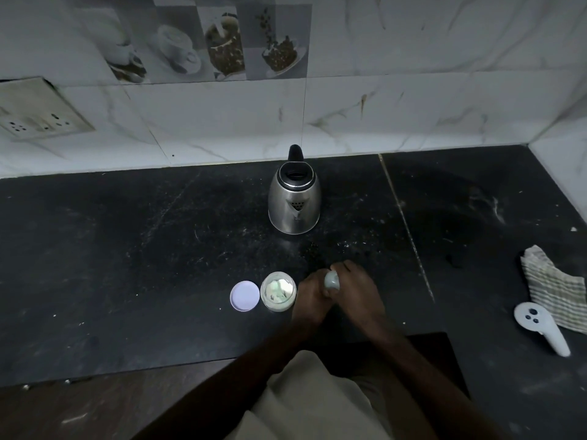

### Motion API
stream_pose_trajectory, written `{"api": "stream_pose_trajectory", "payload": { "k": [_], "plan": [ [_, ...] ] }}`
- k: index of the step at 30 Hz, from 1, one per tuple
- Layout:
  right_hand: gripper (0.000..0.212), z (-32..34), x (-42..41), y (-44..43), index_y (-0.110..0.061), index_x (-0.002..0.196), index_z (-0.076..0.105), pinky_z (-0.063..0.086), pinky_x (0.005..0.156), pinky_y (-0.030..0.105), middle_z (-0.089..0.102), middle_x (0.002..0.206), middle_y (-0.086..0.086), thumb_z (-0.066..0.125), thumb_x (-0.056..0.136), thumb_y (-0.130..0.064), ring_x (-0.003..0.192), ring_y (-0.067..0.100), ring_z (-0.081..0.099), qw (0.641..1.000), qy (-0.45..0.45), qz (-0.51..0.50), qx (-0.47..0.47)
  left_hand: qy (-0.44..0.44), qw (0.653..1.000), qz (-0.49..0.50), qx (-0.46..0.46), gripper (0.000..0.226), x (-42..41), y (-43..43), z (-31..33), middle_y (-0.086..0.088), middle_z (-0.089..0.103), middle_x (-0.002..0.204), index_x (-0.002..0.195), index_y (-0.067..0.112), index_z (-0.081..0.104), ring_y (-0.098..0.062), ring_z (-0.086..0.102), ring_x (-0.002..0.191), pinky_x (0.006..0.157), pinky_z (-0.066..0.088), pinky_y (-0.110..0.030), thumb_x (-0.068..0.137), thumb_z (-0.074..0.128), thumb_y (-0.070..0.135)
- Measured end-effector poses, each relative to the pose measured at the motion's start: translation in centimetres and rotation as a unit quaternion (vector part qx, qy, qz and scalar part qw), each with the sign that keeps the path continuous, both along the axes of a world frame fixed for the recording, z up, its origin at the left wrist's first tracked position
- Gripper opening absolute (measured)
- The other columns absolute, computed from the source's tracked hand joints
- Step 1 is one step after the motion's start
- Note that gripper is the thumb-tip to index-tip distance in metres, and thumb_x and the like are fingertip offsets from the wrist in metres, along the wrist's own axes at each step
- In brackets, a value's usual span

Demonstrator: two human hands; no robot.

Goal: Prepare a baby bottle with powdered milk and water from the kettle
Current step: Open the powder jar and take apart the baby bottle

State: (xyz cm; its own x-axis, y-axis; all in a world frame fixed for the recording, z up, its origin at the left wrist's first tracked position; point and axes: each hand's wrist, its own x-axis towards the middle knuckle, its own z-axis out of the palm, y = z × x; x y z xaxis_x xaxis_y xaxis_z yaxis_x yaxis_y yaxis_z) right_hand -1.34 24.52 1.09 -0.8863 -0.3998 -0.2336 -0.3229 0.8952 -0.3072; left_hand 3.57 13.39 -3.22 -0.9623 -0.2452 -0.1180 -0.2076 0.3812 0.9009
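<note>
**Both hands on the bottle**

From the head camera I see my left hand [309, 295] and right hand [355, 289], fingers wrapped around the baby bottle [332, 280] near the desk [127, 249] edge. Left of it: open powder jar [278, 292], then lid [245, 295]. Kettle [294, 198] stands farther back.

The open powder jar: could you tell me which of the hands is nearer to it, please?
Left. The left hand lies just right of the powder jar, nearly touching it; the right hand lies farther right, beyond the bottle both hold.

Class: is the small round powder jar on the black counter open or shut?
Open. The small round powder jar shows pale powder inside, and its flat lilac lid lies beside it.
</note>
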Motion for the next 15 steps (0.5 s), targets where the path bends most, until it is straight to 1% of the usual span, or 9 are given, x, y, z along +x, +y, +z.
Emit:
{"api": "stream_pose_trajectory", "payload": {
  "k": [2, 4, 6, 7, 9, 10, 12, 14, 15],
  "plan": [
    [0.052, 0.1, -0.6, 0.6, -0.014, 0.133, 0.066, 0.047, 0.092, 0.030, 0.064, 0.128, 0.002, 0.079, 0.084, -0.024, 0.116, 0.023, 0.061, 0.999, -0.003, 0.036, -0.010, -0.001, 1.000, -0.022, 0.015, 0.018, 0.1, -0.3, 0.6, -0.018, 0.075, 0.101, 0.104, -0.006, 0.069, -0.030, 0.072, 0.097, 0.089, 0.056, -0.047, 0.088, 0.076, -0.001],
    [0.052, 0.3, -1.2, 1.4, -0.012, 0.133, 0.068, 0.048, 0.096, 0.031, 0.066, 0.129, 0.004, 0.080, 0.083, -0.014, 0.118, 0.025, 0.062, 0.997, -0.018, 0.070, -0.034, 0.019, 0.998, -0.051, 0.025, 0.015, 0.5, -0.8, 1.4, -0.014, 0.075, 0.108, 0.110, -0.001, 0.071, -0.026, 0.072, 0.105, 0.095, 0.057, -0.044, 0.095, 0.070, -0.001],
    [0.053, 0.6, -1.8, 2.2, -0.007, 0.132, 0.070, 0.050, 0.101, 0.039, 0.068, 0.130, 0.008, 0.081, 0.080, -0.006, 0.119, 0.029, 0.063, 0.991, -0.045, 0.107, -0.069, 0.047, 0.994, -0.069, 0.070, 0.016, 0.9, -1.1, 2.0, -0.013, 0.074, 0.114, 0.112, 0.000, 0.072, -0.024, 0.071, 0.115, 0.101, 0.055, -0.043, 0.097, 0.068, 0.000],
    [0.051, 0.7, -2.2, 2.5, -0.004, 0.129, 0.071, 0.051, 0.101, 0.042, 0.069, 0.129, 0.011, 0.081, 0.079, -0.002, 0.118, 0.031, 0.064, 0.986, -0.055, 0.131, -0.084, 0.035, 0.993, -0.074, 0.082, 0.018, 0.9, -1.2, 2.3, -0.014, 0.074, 0.118, 0.114, -0.001, 0.072, -0.025, 0.070, 0.118, 0.103, 0.054, -0.042, 0.098, 0.068, 0.002],
    [0.045, 0.9, -2.8, 2.8, 0.001, 0.123, 0.074, 0.054, 0.097, 0.046, 0.072, 0.123, 0.015, 0.081, 0.079, 0.003, 0.112, 0.033, 0.069, 0.977, -0.063, 0.172, -0.112, -0.018, 0.996, -0.079, 0.044, 0.024, 0.7, -0.9, 2.5, -0.013, 0.073, 0.123, 0.121, 0.002, 0.070, -0.025, 0.068, 0.121, 0.106, 0.052, -0.039, 0.098, 0.069, 0.011],
    [0.043, 0.9, -3.0, 2.7, 0.001, 0.122, 0.075, 0.055, 0.096, 0.047, 0.073, 0.121, 0.016, 0.081, 0.079, 0.003, 0.111, 0.033, 0.070, 0.974, -0.060, 0.181, -0.119, -0.048, 0.996, -0.077, 0.021, 0.028, 0.5, -0.7, 2.3, -0.013, 0.072, 0.125, 0.124, 0.003, 0.069, -0.026, 0.067, 0.121, 0.107, 0.052, -0.038, 0.098, 0.070, 0.014],
    [0.048, 1.0, -2.8, 2.5, -0.004, 0.129, 0.073, 0.055, 0.100, 0.047, 0.071, 0.130, 0.014, 0.081, 0.082, -0.002, 0.118, 0.032, 0.068, 0.978, -0.047, 0.170, -0.108, -0.056, 0.997, -0.039, 0.044, 0.032, 0.4, -0.3, 1.8, -0.015, 0.072, 0.125, 0.124, 0.001, 0.070, -0.027, 0.068, 0.121, 0.109, 0.051, -0.041, 0.094, 0.074, 0.012],
    [0.062, 1.1, -2.0, 2.0, -0.016, 0.144, 0.062, 0.055, 0.101, 0.047, 0.061, 0.143, 0.004, 0.081, 0.085, -0.017, 0.126, 0.026, 0.062, 0.991, -0.030, 0.127, -0.034, -0.028, 0.999, -0.008, 0.035, 0.031, 0.3, -0.2, 1.3, -0.013, 0.075, 0.120, 0.118, 0.001, 0.072, -0.024, 0.070, 0.116, 0.105, 0.053, -0.043, 0.089, 0.079, 0.010],
    [0.064, 1.1, -1.7, 1.8, -0.021, 0.144, 0.059, 0.057, 0.096, 0.045, 0.056, 0.143, -0.001, 0.080, 0.084, -0.026, 0.124, 0.023, 0.061, 0.994, -0.018, 0.109, 0.003, -0.011, 1.000, -0.002, 0.020, 0.029, 0.4, -0.1, 1.1, -0.010, 0.076, 0.116, 0.114, 0.003, 0.073, -0.021, 0.072, 0.110, 0.100, 0.055, -0.043, 0.087, 0.081, 0.012]
  ]
}}
